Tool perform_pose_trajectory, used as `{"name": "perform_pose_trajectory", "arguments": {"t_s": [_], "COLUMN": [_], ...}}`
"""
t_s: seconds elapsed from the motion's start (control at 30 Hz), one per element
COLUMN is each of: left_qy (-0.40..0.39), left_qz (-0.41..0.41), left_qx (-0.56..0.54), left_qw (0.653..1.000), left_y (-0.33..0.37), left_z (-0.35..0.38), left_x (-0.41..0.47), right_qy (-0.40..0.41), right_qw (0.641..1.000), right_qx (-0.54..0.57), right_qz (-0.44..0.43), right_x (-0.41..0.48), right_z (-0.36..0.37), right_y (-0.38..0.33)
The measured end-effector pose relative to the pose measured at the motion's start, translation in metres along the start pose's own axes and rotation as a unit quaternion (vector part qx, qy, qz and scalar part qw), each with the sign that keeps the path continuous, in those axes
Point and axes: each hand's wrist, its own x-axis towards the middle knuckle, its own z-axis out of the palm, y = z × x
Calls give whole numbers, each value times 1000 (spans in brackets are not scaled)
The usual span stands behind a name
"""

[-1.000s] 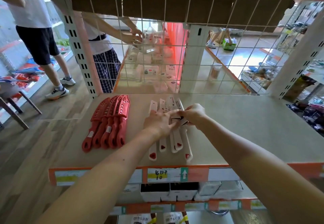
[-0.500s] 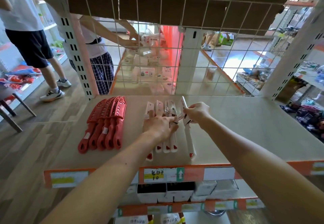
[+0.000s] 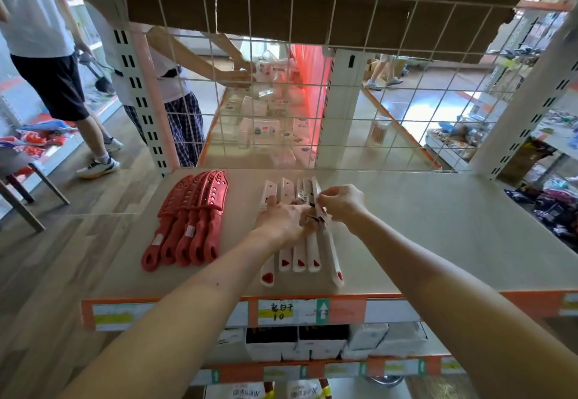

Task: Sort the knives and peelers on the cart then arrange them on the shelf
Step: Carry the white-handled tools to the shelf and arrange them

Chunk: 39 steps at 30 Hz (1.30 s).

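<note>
Several red sheathed knives (image 3: 190,220) lie side by side on the left of the beige shelf (image 3: 406,229). Beside them, in the middle, lies a row of several white-handled knives (image 3: 298,259) with red marks at the handle ends. My left hand (image 3: 281,219) rests flat on the middle of that row, fingers spread. My right hand (image 3: 339,203) pinches the rightmost white knife (image 3: 333,258) near its blade, and that knife lies slightly angled away from the others. The blades are partly hidden under my hands.
A wire grid (image 3: 312,101) closes the shelf's back. The shelf's front edge carries orange price strips (image 3: 281,309). White boxes (image 3: 312,340) stand on the shelf below. Behind the grid two people (image 3: 175,86) stand by another shelf.
My right hand has drawn the rightmost white knife closer to the row and shifted its grip up towards the blade. My left hand has stayed pressed on the row.
</note>
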Motion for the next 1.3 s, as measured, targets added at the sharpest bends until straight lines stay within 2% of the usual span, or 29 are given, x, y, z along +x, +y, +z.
{"name": "perform_pose_trajectory", "arguments": {"t_s": [0.2, 0.33, 0.57, 0.77, 1.03, 1.23, 1.3], "left_qy": [52, 21, 22, 8, -6, -2, 3], "left_qz": [-3, -3, -3, 6, 7, 3, 7], "left_qx": [18, 19, 15, 31, 18, 24, 33], "left_qw": [998, 1000, 1000, 999, 1000, 1000, 999], "left_y": [-3, -6, -9, -10, -15, -15, -14], "left_z": [-3, -2, 1, -1, -5, -4, -2], "left_x": [-3, -2, 0, -4, -8, -6, -6], "right_qy": [-38, -41, -36, 41, 109, 12, -10], "right_qw": [998, 996, 995, 992, 994, 995, 995], "right_qx": [-14, -23, -69, -100, 1, 96, 92], "right_qz": [-41, -74, -64, -71, -30, 32, 31], "right_x": [-4, -7, -4, 2, 4, 7, 8], "right_z": [-6, -1, -1, -6, -20, -10, -6], "right_y": [7, 9, 8, 0, 0, 10, 12]}}
